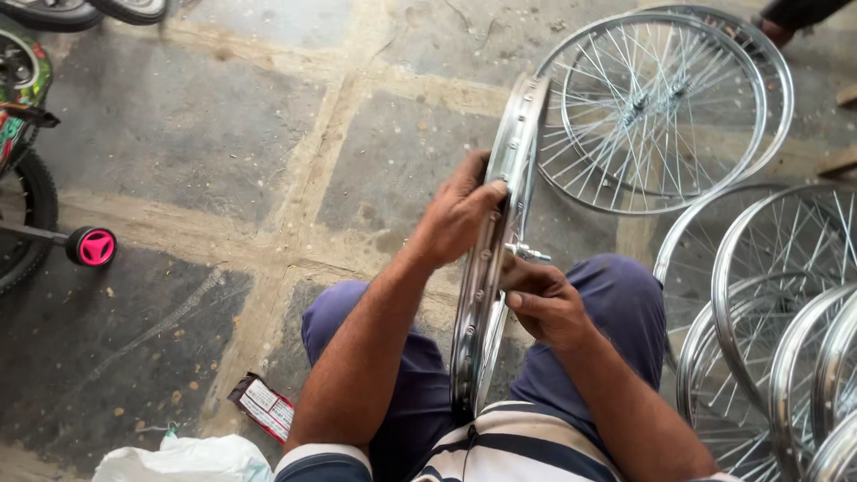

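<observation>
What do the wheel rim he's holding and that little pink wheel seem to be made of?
The shiny silver bicycle rim, held edge-on by the left hand and right hand, looks like polished or chromed metal: mirror-bright, with reflections. The small pink training wheel looks like matt moulded plastic with a black tyre, probably rubber.

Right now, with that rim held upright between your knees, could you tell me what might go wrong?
The rim stands on edge, steadied only by the left hand; it could tip or roll sideways. The right hand works by the hub axle among spokes, so fingers might get pinched. The finished wheels leaning close on the right could be knocked over.
</observation>
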